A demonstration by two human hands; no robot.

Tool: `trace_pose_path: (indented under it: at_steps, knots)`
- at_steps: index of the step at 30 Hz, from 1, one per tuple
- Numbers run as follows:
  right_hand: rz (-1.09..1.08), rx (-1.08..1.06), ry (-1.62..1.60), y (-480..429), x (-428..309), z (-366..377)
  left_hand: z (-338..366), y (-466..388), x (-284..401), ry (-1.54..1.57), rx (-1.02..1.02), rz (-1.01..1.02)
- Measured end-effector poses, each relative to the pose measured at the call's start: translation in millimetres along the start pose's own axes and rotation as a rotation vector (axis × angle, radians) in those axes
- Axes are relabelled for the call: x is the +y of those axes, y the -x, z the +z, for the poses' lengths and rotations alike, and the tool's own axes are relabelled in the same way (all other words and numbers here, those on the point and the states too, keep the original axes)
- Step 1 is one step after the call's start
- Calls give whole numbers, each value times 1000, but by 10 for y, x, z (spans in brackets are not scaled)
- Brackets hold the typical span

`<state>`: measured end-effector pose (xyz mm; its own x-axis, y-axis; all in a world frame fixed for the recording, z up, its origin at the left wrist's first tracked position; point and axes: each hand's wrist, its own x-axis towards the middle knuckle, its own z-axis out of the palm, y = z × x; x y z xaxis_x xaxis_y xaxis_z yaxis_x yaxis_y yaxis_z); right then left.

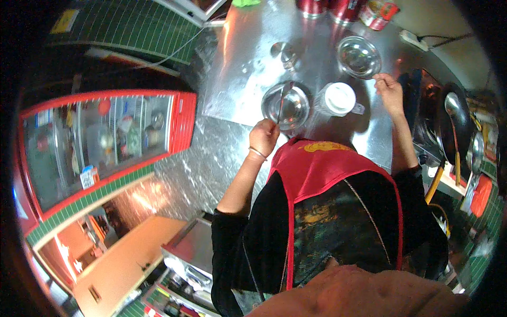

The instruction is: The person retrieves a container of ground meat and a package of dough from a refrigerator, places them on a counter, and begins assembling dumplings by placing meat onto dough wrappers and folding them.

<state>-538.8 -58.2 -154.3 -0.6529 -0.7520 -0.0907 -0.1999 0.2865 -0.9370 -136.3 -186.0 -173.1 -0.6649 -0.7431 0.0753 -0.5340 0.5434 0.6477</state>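
Observation:
My left hand (264,136) is closed around the end of a thin dark utensil (281,103), perhaps chopsticks, which reaches over a shiny metal bowl (300,104). My right hand (390,94) pinches the rim of a second metal bowl (359,57), farther off to the right. Between the two bowls stands a clear pitcher (340,98) with a white top, its handle pointing right. A small round metal piece (283,51) sits beyond the nearer bowl. All of these are on a stainless steel table (233,93).
Red cans (348,10) and an opened tin (378,16) stand at the table's far edge, near a power strip (414,39). To the right are a dark wok (455,126) and a ladle (452,102). A red-framed glass-door refrigerator (184,123) stands left, across a marbled floor (178,174).

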Motion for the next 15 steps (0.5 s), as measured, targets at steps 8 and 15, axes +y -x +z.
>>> trace_pose_path:
  at_steps: [8,15]
  knots:
    - [128,102,-15,386,240,-233,274,-1488,393,427,-350,-81]
    - [145,179,-26,903,429,-294,1091,-2314,609,702,-619,-313]
